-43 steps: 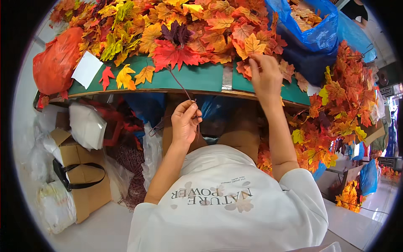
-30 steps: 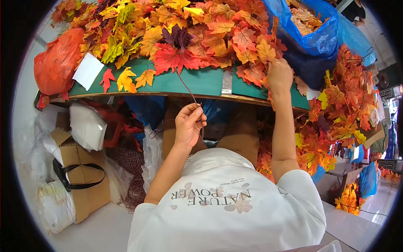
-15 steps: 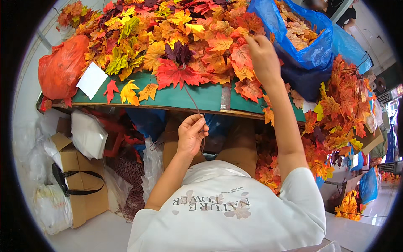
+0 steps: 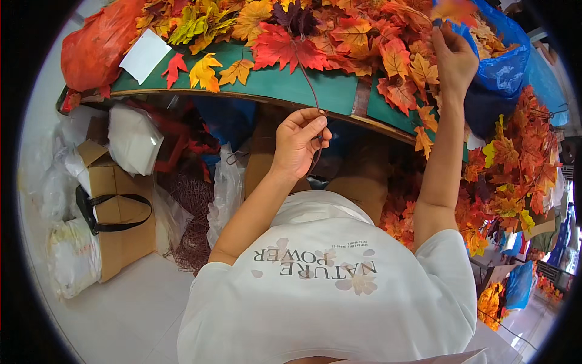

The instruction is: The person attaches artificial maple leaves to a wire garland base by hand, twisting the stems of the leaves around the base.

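The fingers (image 4: 314, 127) of the left hand (image 4: 294, 150) pinch a dark stem (image 4: 313, 87) running up to red leaves (image 4: 285, 51) on the green counter (image 4: 333, 93); the right hand (image 4: 456, 65) grasps a blurred orange leaf (image 4: 454, 11) near a blue bag (image 4: 503, 71).

Green-topped worktable (image 4: 337, 94) is spanning 10 to 1 o'clock, its wood edge bowing in the fisheye. Pale tile floor (image 4: 127, 309) is showing seams at 8, reflecting light at 4. Bright patch (image 4: 571, 209) is glowing at 3; window or doorway unclear.
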`<act>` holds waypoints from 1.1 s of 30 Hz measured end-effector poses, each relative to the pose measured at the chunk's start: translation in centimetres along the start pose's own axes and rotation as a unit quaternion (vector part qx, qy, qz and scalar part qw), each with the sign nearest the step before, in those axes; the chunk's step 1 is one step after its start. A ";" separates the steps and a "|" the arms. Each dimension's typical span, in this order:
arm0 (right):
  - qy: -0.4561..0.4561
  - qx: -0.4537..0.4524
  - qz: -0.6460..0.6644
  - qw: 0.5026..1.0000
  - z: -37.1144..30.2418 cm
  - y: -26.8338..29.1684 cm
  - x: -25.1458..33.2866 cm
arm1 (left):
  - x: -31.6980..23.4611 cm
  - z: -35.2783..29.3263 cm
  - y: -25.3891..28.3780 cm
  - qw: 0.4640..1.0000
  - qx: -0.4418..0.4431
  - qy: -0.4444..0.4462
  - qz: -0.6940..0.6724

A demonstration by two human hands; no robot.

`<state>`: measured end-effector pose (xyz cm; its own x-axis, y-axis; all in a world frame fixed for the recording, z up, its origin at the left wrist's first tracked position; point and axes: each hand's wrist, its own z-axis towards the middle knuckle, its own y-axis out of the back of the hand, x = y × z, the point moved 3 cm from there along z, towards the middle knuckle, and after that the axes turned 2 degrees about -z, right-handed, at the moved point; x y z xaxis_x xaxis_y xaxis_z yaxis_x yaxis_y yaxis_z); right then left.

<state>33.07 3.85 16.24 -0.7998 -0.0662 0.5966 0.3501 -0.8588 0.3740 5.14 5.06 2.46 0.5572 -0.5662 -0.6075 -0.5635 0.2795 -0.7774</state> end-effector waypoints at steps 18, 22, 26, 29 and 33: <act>-0.387 0.057 0.495 0.776 -18.7 -6.3 4.9 | 1.2 -0.4 -1.1 0.990 -0.056 -0.066 0.113; -0.360 0.071 0.494 0.788 -19.5 -6.7 4.6 | 1.3 -0.3 -1.1 0.990 -0.055 -0.066 0.115; -0.368 0.069 0.490 0.787 -19.9 -7.0 4.5 | 1.1 -0.3 -1.0 0.989 -0.060 -0.067 0.121; -0.377 0.042 0.512 0.771 -19.6 -6.8 5.1 | 0.8 -0.4 -1.1 0.987 -0.060 -0.075 0.130; -0.376 0.033 0.508 0.774 -19.2 -6.8 4.7 | 0.8 -0.3 -1.2 0.987 -0.055 -0.075 0.134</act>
<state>17.58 -0.33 2.88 0.4071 -0.3548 0.8417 0.6557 -0.5280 -0.5397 6.09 4.03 2.93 0.4589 -0.3604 -0.8121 -0.7607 0.3127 -0.5687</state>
